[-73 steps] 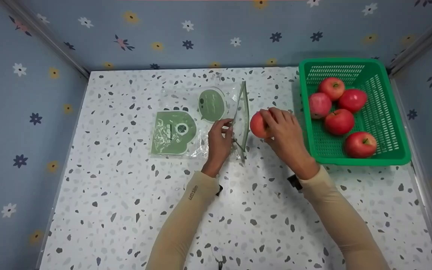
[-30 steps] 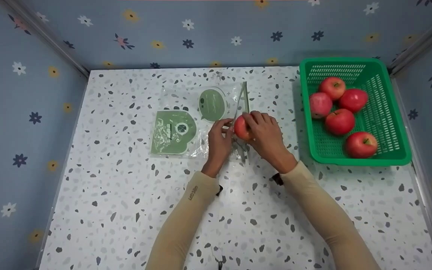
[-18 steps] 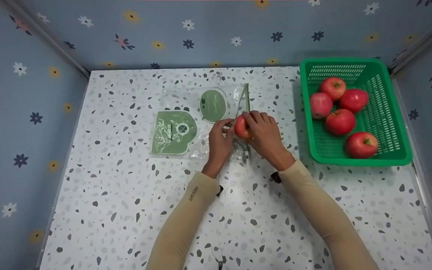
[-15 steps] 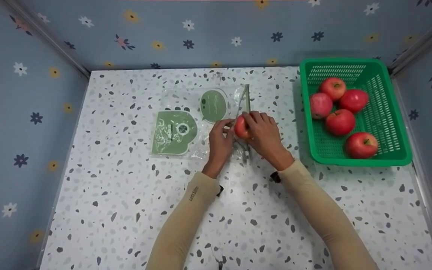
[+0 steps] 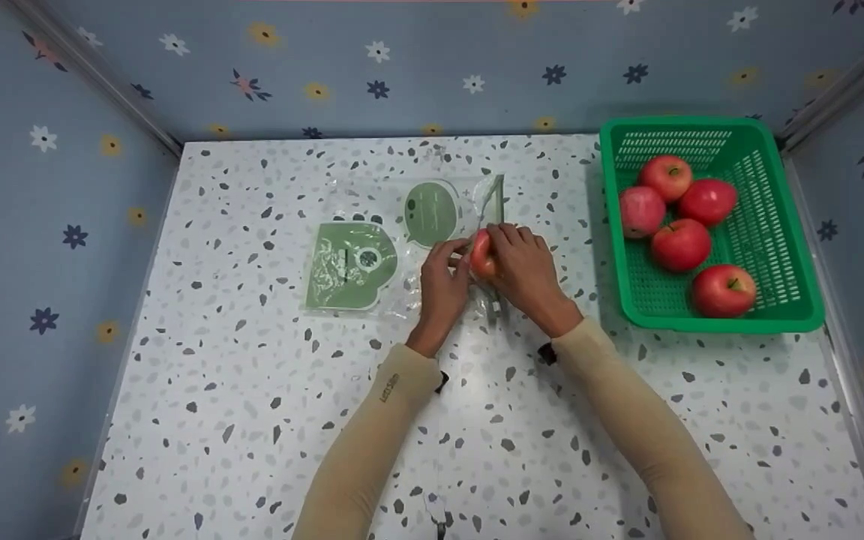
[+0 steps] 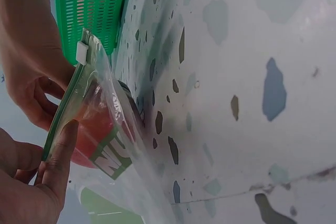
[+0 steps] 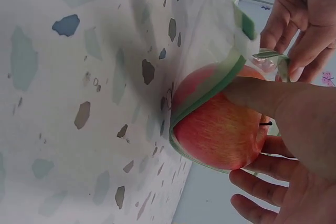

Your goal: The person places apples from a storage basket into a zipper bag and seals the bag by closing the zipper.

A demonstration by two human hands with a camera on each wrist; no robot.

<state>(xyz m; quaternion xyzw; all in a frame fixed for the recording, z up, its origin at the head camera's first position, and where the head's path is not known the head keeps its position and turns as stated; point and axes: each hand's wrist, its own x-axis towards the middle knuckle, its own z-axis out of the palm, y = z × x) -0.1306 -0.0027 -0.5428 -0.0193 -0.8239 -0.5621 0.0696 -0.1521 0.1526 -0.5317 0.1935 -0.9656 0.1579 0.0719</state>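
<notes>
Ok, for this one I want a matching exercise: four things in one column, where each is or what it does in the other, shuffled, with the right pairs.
1. Green basket
2. Left hand
3. Zip bag
4. Right hand

A. Grips an apple at the bag's mouth
B. Clear, with green prints
C. Contains five apples
D. Pinches the bag's edge

Pairs: 1-C, 2-D, 3-B, 4-A

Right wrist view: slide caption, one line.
Right hand holds a red apple partway inside a clear bag; left hand pinches the green rim.

Speckled white tabletop (image 5: 233, 424), blue wall (image 5: 432, 67) — flower-patterned
</notes>
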